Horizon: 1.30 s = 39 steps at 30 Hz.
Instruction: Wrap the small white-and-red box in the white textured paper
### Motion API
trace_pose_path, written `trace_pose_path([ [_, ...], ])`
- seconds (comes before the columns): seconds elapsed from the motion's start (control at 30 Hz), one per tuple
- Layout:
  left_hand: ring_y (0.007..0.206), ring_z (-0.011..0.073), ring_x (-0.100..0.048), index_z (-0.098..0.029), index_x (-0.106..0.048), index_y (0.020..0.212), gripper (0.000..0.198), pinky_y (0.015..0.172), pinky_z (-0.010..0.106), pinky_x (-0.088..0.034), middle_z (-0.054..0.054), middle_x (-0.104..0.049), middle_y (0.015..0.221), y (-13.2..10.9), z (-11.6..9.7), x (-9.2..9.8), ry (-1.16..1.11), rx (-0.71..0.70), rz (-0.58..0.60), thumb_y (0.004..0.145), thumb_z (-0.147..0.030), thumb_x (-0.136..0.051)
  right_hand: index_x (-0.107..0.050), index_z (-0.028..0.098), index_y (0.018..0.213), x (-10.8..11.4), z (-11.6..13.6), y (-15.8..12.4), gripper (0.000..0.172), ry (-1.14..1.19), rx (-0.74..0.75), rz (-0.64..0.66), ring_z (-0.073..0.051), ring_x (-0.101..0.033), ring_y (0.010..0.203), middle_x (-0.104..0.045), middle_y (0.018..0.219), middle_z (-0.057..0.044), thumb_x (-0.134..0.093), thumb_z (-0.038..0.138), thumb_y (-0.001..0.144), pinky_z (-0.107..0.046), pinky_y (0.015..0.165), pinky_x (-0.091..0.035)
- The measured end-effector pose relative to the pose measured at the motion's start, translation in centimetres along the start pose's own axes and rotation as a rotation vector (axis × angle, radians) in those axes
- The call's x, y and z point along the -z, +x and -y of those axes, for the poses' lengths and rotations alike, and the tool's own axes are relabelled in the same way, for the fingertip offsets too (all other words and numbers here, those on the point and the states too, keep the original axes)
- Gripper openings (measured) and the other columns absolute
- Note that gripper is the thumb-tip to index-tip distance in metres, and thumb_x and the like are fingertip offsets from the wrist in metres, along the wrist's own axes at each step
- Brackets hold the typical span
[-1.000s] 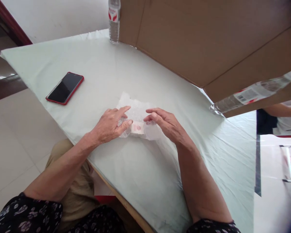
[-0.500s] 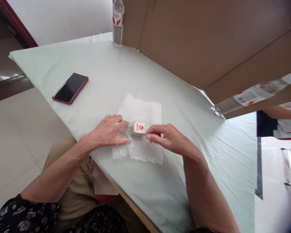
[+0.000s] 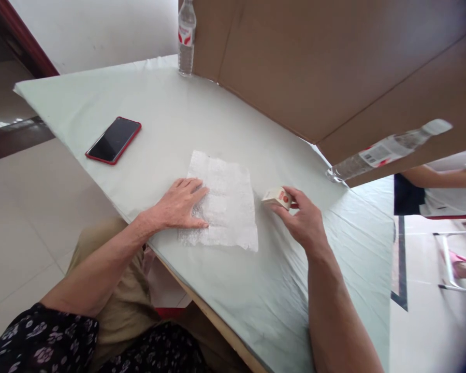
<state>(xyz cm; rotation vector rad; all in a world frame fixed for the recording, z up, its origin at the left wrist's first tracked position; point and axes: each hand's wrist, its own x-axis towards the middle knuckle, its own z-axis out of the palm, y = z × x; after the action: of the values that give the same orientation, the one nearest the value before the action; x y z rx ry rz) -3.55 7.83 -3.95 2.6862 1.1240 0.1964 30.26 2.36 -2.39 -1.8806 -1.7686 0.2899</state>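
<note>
On the pale table (image 3: pixel 159 103), left hand (image 3: pixel 176 204) lies flat, fingers loosely spread, on one bubble sheet (image 3: pixel 229 207); right hand (image 3: pixel 305 223) pinches one small box (image 3: pixel 275 197), red label unreadable.

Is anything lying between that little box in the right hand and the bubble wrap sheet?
Nothing visible. The right hand holds the small box just off the right edge of the bubble wrap sheet, with only bare tablecloth between them. The left hand lies flat on the sheet's left side.
</note>
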Motion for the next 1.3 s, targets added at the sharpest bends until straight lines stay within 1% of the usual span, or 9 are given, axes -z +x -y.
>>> trace_pose_path([
  [0.13,0.148,0.0396,-0.035,-0.016,-0.048,0.146,0.086,0.122,0.052,-0.027,0.020,-0.044,0.156,0.4,0.3,0.3,-0.049,-0.005,0.036,0.079,-0.067,-0.068,-0.062,0.017,0.131,1.0,-2.5,-1.0,0.062,-0.151,-0.087,-0.079,-0.041,-0.061,0.126,-0.066,0.135,-0.021,-0.067,0.054,0.081,-0.066,0.104,-0.046],
  [0.23,0.150,0.0401,-0.032,-0.017,-0.044,0.150,0.091,0.124,0.053,-0.023,0.020,-0.039,0.161,0.6,0.6,0.3,-0.063,-0.021,0.060,0.079,-0.069,-0.067,-0.058,0.019,0.136,0.4,0.3,-1.4,0.059,-0.170,0.069,-0.266,-0.039,-0.052,0.138,-0.058,0.146,-0.020,-0.063,0.053,0.088,-0.065,0.112,-0.039],
  [0.3,0.151,0.0399,-0.031,-0.017,-0.042,0.152,0.096,0.125,0.053,-0.020,0.020,-0.037,0.162,0.7,1.0,0.1,-0.059,-0.036,0.060,0.078,-0.073,-0.066,-0.056,0.024,0.139,-0.6,3.3,-1.3,0.052,-0.108,0.265,-0.154,-0.034,-0.054,0.136,-0.061,0.143,-0.015,-0.058,0.050,0.094,-0.059,0.114,-0.040],
  [0.37,0.152,0.0394,-0.030,-0.018,-0.040,0.154,0.101,0.125,0.053,-0.019,0.019,-0.038,0.162,0.9,1.6,-0.2,-0.053,-0.052,0.049,0.077,-0.078,-0.065,-0.048,0.026,0.148,-2.1,5.8,-1.0,0.064,-0.081,0.427,0.098,-0.034,-0.048,0.143,-0.053,0.153,-0.015,-0.060,0.055,0.093,-0.056,0.117,-0.039],
  [0.5,0.155,0.0388,-0.024,-0.017,-0.037,0.156,0.105,0.126,0.056,-0.015,0.019,-0.036,0.164,1.1,2.4,-0.3,-0.050,-0.041,0.079,0.076,-0.081,-0.063,-0.034,0.023,0.158,-5.3,6.8,-0.5,0.093,-0.130,0.436,0.439,-0.038,-0.036,0.151,-0.038,0.163,-0.019,-0.062,0.072,0.084,-0.060,0.120,-0.034],
  [0.63,0.156,0.0399,-0.024,-0.016,-0.041,0.154,0.092,0.125,0.062,-0.012,0.021,-0.034,0.165,0.6,1.1,0.4,-0.038,0.000,0.014,0.083,-0.072,-0.063,-0.032,0.018,0.159,-6.8,5.7,-1.1,0.097,-0.159,0.389,0.431,-0.039,-0.029,0.155,-0.033,0.166,-0.020,-0.059,0.075,0.084,-0.061,0.123,-0.029],
  [0.77,0.157,0.0329,-0.026,-0.014,-0.042,0.152,0.070,0.128,0.053,-0.011,0.020,-0.037,0.164,0.2,-0.7,0.3,-0.019,-0.069,-0.023,0.096,-0.055,-0.054,-0.032,0.016,0.159,-6.9,5.9,-1.6,0.098,-0.159,0.381,0.415,-0.041,-0.028,0.155,-0.032,0.166,-0.023,-0.059,0.074,0.085,-0.062,0.122,-0.029],
  [1.0,0.159,0.0348,-0.019,-0.013,-0.024,0.161,0.108,0.128,0.048,-0.012,0.019,-0.025,0.169,0.4,0.7,-0.5,-0.053,-0.036,0.170,0.081,-0.078,-0.059,-0.029,0.020,0.161,-5.6,5.4,-0.8,0.108,-0.118,0.410,0.513,-0.040,-0.025,0.156,-0.029,0.168,-0.022,-0.067,0.076,0.077,-0.064,0.123,-0.027],
  [1.3,0.159,0.0356,-0.015,-0.014,-0.024,0.162,0.114,0.128,0.050,-0.009,0.018,-0.023,0.170,-0.1,1.4,-0.3,-0.079,-0.062,0.171,0.077,-0.081,-0.062,-0.036,0.022,0.158,-2.9,3.5,0.1,0.101,-0.100,0.381,0.606,-0.039,-0.031,0.155,-0.033,0.167,-0.017,-0.075,0.068,0.077,-0.061,0.124,-0.030],
])
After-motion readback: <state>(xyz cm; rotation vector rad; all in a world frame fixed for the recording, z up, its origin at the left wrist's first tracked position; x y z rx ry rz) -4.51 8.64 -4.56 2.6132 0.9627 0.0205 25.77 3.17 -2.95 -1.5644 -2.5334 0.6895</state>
